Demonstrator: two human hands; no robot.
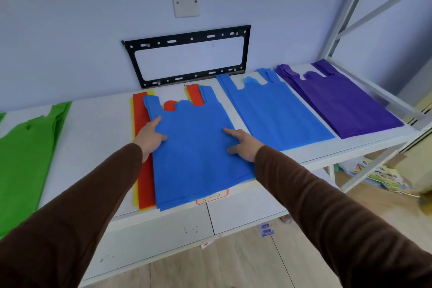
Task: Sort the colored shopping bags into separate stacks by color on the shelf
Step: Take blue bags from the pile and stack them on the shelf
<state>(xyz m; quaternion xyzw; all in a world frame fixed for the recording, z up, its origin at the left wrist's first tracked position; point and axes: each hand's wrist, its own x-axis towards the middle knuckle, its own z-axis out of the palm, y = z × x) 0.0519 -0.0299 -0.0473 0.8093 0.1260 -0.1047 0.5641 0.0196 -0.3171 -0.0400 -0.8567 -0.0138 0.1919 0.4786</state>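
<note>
A mixed pile lies in the middle of the white shelf. Its top layers are blue bags, with a red bag and a yellow bag showing along the pile's left edge. My left hand rests flat on the left edge of the top blue bag. On that bag's right edge my right hand lies flat, fingers spread. A sorted blue stack sits to the right, then a purple stack. A green stack lies at the far left.
A black metal wall bracket hangs behind the shelf, below a white wall plate. White shelf uprights rise at the right. Papers and packets lie on the wooden floor under the shelf's right end.
</note>
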